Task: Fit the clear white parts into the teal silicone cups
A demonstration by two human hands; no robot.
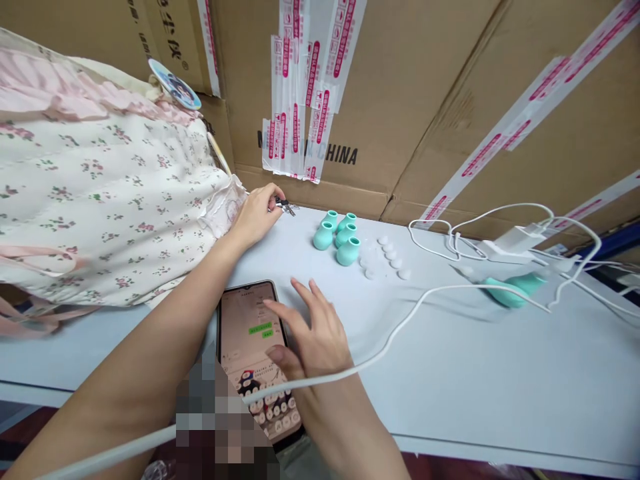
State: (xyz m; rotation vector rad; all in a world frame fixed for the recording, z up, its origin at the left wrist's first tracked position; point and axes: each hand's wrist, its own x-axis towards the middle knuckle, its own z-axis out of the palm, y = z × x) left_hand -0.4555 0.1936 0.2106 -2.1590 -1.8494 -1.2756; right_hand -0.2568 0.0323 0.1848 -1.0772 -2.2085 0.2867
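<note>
At the back of the table, beside the floral bag, my left hand is closed, its fingers pinching what looks like a small bunch of keys with a black part. My right hand is open, fingers spread, over the right edge of a phone. The phone lies face up on the table, its screen lit with a chat and a keyboard; a blurred patch hides its lower left. Several mint-green, vase-shaped pieces stand upright to the right of my left hand. Small white round pieces lie beside them.
Large taped cardboard boxes wall off the back of the white table. A white cable crosses over my right wrist. At the right, a white power strip and plugs sit near a mint-green object lying on its side.
</note>
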